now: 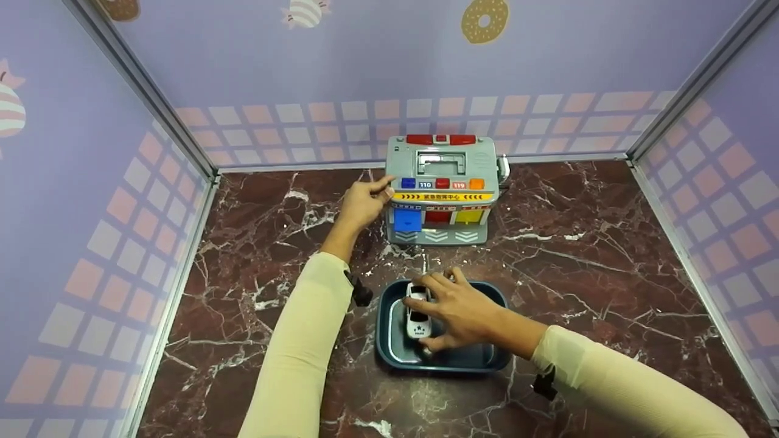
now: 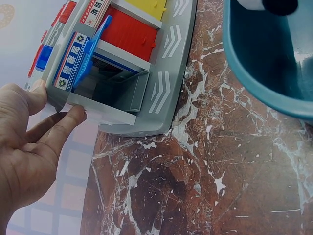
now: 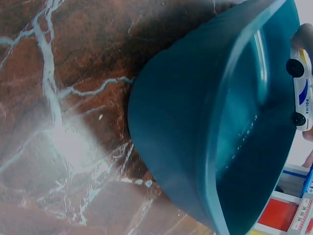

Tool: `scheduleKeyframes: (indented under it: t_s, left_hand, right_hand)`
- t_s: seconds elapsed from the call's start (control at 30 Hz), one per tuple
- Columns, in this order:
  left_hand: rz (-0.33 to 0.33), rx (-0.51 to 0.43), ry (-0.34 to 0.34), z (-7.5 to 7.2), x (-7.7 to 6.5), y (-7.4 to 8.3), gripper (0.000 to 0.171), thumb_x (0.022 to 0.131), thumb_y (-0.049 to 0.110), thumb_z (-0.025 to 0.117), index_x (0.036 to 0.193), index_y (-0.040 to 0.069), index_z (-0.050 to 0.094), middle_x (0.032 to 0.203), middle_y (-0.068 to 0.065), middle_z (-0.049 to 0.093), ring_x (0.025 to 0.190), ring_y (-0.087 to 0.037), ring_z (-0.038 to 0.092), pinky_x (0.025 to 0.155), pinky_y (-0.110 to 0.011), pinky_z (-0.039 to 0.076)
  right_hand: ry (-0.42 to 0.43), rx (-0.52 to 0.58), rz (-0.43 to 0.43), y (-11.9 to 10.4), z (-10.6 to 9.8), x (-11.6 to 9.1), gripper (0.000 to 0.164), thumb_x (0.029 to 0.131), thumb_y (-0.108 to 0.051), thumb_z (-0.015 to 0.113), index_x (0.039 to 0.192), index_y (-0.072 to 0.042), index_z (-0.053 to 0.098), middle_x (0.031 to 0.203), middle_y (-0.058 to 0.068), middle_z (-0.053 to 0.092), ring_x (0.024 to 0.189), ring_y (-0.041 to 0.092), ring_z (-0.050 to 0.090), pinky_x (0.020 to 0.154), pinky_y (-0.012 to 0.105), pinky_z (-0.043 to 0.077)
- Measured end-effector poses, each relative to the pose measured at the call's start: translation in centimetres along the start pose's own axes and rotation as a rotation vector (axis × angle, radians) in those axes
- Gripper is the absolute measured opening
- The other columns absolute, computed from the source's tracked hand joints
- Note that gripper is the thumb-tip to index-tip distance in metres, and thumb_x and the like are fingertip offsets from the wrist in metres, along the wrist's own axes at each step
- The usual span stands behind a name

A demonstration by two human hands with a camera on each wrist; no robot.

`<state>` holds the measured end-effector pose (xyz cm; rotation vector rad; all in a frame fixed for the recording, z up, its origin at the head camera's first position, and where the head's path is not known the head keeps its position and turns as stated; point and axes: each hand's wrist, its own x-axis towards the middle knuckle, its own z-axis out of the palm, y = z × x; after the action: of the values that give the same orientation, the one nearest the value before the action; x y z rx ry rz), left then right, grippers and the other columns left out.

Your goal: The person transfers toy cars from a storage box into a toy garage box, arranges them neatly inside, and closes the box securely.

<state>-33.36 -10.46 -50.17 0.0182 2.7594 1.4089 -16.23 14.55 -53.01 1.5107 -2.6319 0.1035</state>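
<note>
My left hand [image 1: 364, 205] holds the left front corner of a grey toy emergency station [image 1: 442, 196], with thumb and fingers at the roof edge and side wall. The station's blue door [image 2: 90, 56] is swung up, leaving a dark bay exposed, while its red door [image 2: 132, 34] and yellow door [image 1: 469, 216] are down. With my right hand [image 1: 459, 311], I grip a white toy police car [image 3: 303, 98] between thumb and fingers. The car is over the left part of a dark teal plastic tub [image 1: 447, 368], its wheels showing in the right wrist view.
The tub stands in front of the station on a dark red marbled tabletop [image 1: 268, 243]. Behind the station rises a purple patterned wall panel [image 1: 377, 67]; further panels flank both sides. A white handle-like part [image 1: 504, 168] juts from the station's right side.
</note>
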Motion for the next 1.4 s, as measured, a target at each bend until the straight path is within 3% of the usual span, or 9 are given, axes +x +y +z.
scheduleKeyframes:
  t_s: [0.23,0.7,0.97,1.23,1.4]
  left_hand:
    - [0.003,-0.039,-0.011,0.1,0.0,-0.1,0.036,0.110,0.030,0.071,0.146,0.028,0.074,0.148,-0.010,0.072,0.126,-0.025,0.073,0.108,-0.045,0.058]
    - [0.004,-0.059,-0.007,0.3,0.0,-0.2,0.036,0.110,0.029,0.071,0.146,0.028,0.074,0.149,-0.011,0.072,0.124,-0.025,0.074,0.106,-0.044,0.059]
    - [0.016,-0.048,-0.008,0.2,0.0,-0.2,0.036,0.110,0.029,0.071,0.145,0.028,0.074,0.144,-0.013,0.075,0.108,-0.024,0.072,0.094,-0.039,0.058]
    - [0.040,-0.005,0.003,0.0,-0.1,-0.2,0.035,0.110,0.028,0.070,0.145,0.026,0.074,0.147,-0.010,0.073,0.133,-0.028,0.072,0.115,-0.047,0.056]
    - [0.025,-0.019,-0.007,0.1,-0.2,0.0,0.035,0.111,0.028,0.069,0.145,0.026,0.074,0.147,-0.011,0.073,0.132,-0.028,0.073,0.112,-0.047,0.057]
  right_hand:
    - [0.007,0.011,0.002,0.8,-0.5,-0.2,0.086,0.088,-0.072,0.080,0.158,-0.027,0.059,0.157,0.019,0.057,0.136,0.035,0.062,0.107,0.065,0.050]
    - [0.004,0.012,0.056,3.5,-1.2,-0.3,0.085,0.089,-0.070,0.079,0.160,-0.027,0.058,0.160,0.023,0.055,0.141,0.041,0.060,0.109,0.070,0.049]
    - [0.020,0.053,0.105,4.9,-1.1,-0.1,0.083,0.089,-0.065,0.081,0.158,-0.025,0.061,0.160,0.021,0.056,0.144,0.039,0.058,0.111,0.072,0.048]
    - [0.025,0.065,0.137,6.2,-0.9,0.5,0.083,0.087,-0.063,0.083,0.157,-0.026,0.061,0.158,0.021,0.057,0.140,0.041,0.060,0.110,0.067,0.046]
    - [0.043,0.063,0.140,7.0,-0.9,0.7,0.081,0.087,-0.061,0.083,0.155,-0.022,0.063,0.157,0.022,0.058,0.139,0.043,0.061,0.107,0.067,0.047]
